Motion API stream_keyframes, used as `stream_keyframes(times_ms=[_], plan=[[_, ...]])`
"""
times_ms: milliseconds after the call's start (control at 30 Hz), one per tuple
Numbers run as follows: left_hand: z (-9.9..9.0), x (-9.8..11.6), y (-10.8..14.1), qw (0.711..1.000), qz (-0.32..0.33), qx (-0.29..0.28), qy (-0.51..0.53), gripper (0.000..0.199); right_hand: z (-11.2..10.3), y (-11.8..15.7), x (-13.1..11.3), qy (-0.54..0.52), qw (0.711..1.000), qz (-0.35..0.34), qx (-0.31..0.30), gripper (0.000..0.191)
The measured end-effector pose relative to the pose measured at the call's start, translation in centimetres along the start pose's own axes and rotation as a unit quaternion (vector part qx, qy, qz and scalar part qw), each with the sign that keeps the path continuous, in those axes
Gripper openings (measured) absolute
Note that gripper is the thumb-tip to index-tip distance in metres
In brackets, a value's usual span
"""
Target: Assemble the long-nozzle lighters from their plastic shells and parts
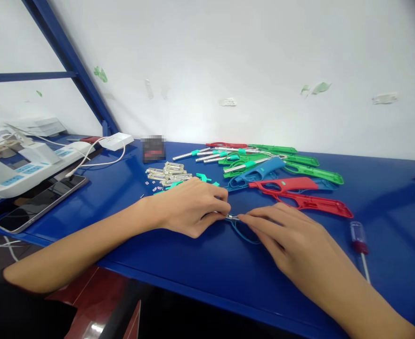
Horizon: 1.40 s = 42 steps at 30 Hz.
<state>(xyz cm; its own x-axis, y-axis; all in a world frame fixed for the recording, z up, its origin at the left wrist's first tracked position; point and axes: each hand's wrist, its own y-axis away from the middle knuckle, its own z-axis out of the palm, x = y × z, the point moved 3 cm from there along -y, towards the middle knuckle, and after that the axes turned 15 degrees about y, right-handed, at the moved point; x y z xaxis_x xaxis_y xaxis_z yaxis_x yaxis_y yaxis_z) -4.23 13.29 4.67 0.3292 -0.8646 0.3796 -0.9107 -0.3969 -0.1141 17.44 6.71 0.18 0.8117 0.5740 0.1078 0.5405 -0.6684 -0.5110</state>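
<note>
Left hand (196,207) and right hand (285,230) both have a pinch grip on small metal part (232,217) by blue plastic loop (244,234), mid-desk (193,263), looks half-done; red shell (323,204) and green shell (315,173) lie open, metal tubes (186,155) loose behind

- A workshop, seemingly for small assembly
- Blue tabletop (398,278) with a blue frame (71,63) at its left
- Like parts grouped: coloured shells (320,204), tubes (188,154), a heap of clear pieces (170,175)
- Screwdriver (358,235) lying at the right
- Power strip (48,168) at the left
- Scuffed white wall (235,56) behind
</note>
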Motion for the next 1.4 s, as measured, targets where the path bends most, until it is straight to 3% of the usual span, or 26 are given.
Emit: stream_keyframes(times_ms=[200,567,733,967,1400], plan=[[0.0,0.2,0.1,0.999,0.020,0.009,-0.023,0.024,-0.1,0.0,0.0,-0.006,1.000,0.001,-0.001,0.033],[1.0,1.9,0.2,0.978,0.082,0.001,-0.194,0.023,0.2,0.1,0.1,-0.016,1.000,0.003,0.011,0.026],[0.8,1.3,0.2,0.985,0.060,0.000,-0.164,0.019,0.0,0.1,0.0,-0.009,1.000,-0.001,0.021,0.026],[0.3,0.3,0.0,0.999,0.003,-0.007,-0.043,0.023,-0.2,0.1,0.0,0.005,0.999,-0.012,0.036,0.027],[0.3,0.5,0.0,0.999,-0.021,-0.024,-0.015,0.025,-0.3,0.0,0.1,0.023,0.998,-0.011,0.052,0.025]])
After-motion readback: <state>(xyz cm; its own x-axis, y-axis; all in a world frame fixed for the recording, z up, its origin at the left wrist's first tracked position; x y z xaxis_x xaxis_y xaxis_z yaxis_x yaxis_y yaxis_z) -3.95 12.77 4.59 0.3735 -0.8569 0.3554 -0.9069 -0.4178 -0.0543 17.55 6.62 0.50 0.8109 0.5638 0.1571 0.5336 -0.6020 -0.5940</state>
